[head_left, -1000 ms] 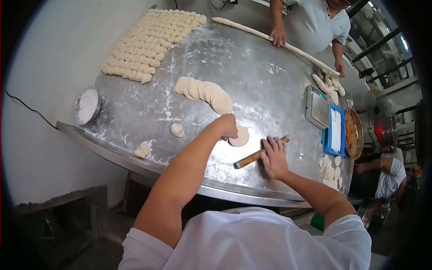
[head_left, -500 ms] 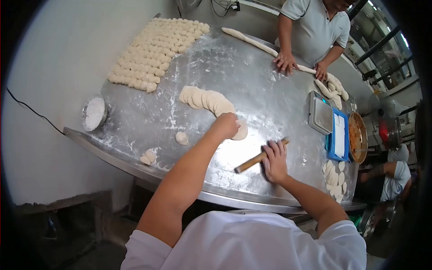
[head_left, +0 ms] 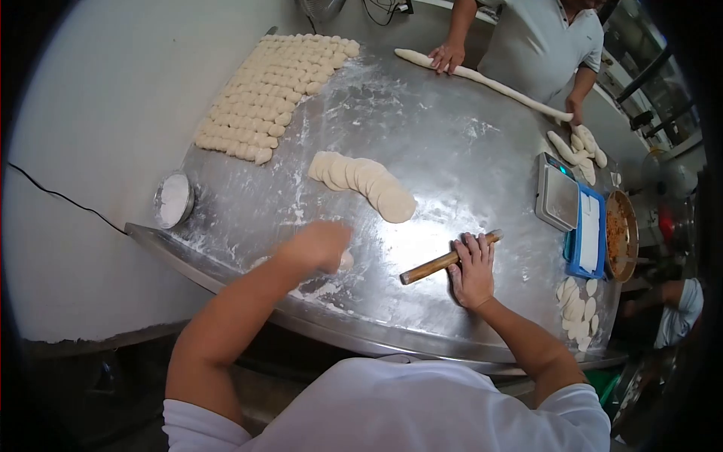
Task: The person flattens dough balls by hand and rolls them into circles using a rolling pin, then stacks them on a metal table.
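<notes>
Nearest, at the front edge of the steel table (head_left: pixel 452 151), a small lump of dough (head_left: pixel 346 261) is seen just beside and partly under the left hand (head_left: pixel 320 245). That hand is blurred, and it cannot be told whether the lump is gripped or only touched; the fingers seem loosely curled. Well apart to the right, one wooden rolling pin (head_left: pixel 450 258) is laid slantwise on the floured steel. The right hand (head_left: pixel 473 270) is laid flat across its far end, fingers straight and close together on the wood, the heel of the palm against the table. Nothing is pinched by it.

Between and just beyond the two hands, one curved row of flattened rounds (head_left: pixel 365 181) is laid out, each overlapping the next; about ten can be counted. At the left rim one bowl of flour (head_left: pixel 175 200) is set. On the right side one scale (head_left: pixel 557 200), one blue tray (head_left: pixel 589 233) and one pan of filling (head_left: pixel 621 233) are lined up side by side, and a cluster of rolled wrappers (head_left: pixel 576 309) is spread near the front corner.

Farther back on the left, many small dough pieces (head_left: pixel 275 83) are packed in rows, too many for an exact count. At the far edge one long rope of dough (head_left: pixel 489 81) is pressed by a co-worker, one hand (head_left: pixel 447 56) near its left end and the other hand (head_left: pixel 575 111) at its right end. A few short logs (head_left: pixel 580 147) are piled just beside that end.
</notes>
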Available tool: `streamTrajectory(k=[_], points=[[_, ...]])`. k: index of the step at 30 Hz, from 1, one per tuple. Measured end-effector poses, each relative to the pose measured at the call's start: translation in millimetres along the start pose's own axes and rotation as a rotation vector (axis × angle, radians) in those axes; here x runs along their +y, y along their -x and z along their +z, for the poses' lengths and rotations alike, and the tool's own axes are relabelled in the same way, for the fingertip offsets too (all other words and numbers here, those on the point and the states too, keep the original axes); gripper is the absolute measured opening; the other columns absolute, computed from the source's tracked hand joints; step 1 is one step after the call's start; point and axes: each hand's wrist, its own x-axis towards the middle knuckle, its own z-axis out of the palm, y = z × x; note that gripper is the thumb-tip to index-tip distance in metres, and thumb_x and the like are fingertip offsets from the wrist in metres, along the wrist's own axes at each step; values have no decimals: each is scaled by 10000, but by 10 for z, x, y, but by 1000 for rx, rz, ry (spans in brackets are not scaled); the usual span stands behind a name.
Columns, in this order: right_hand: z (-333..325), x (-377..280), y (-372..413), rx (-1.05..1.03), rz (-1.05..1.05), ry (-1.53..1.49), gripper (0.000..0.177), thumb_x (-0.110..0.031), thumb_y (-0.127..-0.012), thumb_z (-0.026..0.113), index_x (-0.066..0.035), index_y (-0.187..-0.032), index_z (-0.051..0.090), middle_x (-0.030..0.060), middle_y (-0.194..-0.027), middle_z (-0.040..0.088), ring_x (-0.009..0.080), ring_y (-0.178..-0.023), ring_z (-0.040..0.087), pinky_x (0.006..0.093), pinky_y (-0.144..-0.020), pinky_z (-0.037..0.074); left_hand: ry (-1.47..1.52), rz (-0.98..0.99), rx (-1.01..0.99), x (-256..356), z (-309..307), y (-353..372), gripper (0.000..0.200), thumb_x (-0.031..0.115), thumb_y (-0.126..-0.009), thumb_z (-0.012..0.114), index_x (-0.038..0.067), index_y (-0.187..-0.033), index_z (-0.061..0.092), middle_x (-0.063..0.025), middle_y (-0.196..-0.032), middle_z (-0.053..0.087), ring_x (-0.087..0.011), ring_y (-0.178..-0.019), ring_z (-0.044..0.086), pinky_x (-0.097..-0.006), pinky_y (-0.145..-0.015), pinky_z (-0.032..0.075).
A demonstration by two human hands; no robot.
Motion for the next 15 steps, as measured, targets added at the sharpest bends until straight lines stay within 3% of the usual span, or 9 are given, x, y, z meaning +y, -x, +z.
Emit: streamTrajectory(k=[2, 5, 8, 11, 14, 15], points=[[5, 17, 4, -14, 7, -2, 530, -357, -1073, 554, -97, -1533, 522, 207, -1634, 415, 515, -1563, 274, 690, -1293, 147, -13, 15, 8, -12, 437, -77, 396, 138, -845, 836, 21, -1196, 693, -213, -1212, 732, -400, -1182, 695, -483, -979, 563], [-16, -3, 5, 7, 6, -1, 531, -328, -1052, 594, -103, -1530, 534, 197, -1630, 425, 500, -1556, 293, 689, -1292, 169, 78, 106, 111, 194, 561, -282, 346, 119, -869, 821, 16, -1165, 674, -209, -1190, 723, -404, -1185, 691, -502, -984, 559], [-24, -12, -9, 16, 8, 4, 530, -308, -1041, 621, -107, -1525, 543, 188, -1626, 434, 492, -1552, 304, 688, -1290, 183, 178, 182, 193, 541, 486, -563, 288, 180, -886, 838, 6, -1086, 726, -209, -1084, 763, -407, -1045, 731, -497, -907, 576], [-20, -17, 7, 24, 11, -1, 526, -299, -1038, 629, -105, -1520, 548, 186, -1621, 443, 489, -1550, 311, 688, -1289, 187, 273, 151, -209, 710, 179, -739, 313, 292, -898, 848, -8, -939, 768, -218, -947, 781, -411, -878, 740, -494, -814, 579], [-27, -17, -28, 25, 15, -31, 517, -293, -1033, 640, -99, -1506, 558, 185, -1614, 453, 493, -1544, 321, 690, -1287, 197, 231, 103, -233, 838, -99, -826, 526, 438, -936, 787, -79, -1031, 777, -280, -1065, 784, -429, -880, 750, -515, -785, 578], [-41, -6, -4, 16, 18, -42, 513, -290, -1031, 644, -97, -1500, 562, 185, -1612, 456, 496, -1542, 324, 691, -1285, 202, 323, 135, 45, 878, 53, -867, 444, 416, -966, 777, -13, -849, 763, -236, -898, 768, -419, -821, 727, -504, -762, 568]])
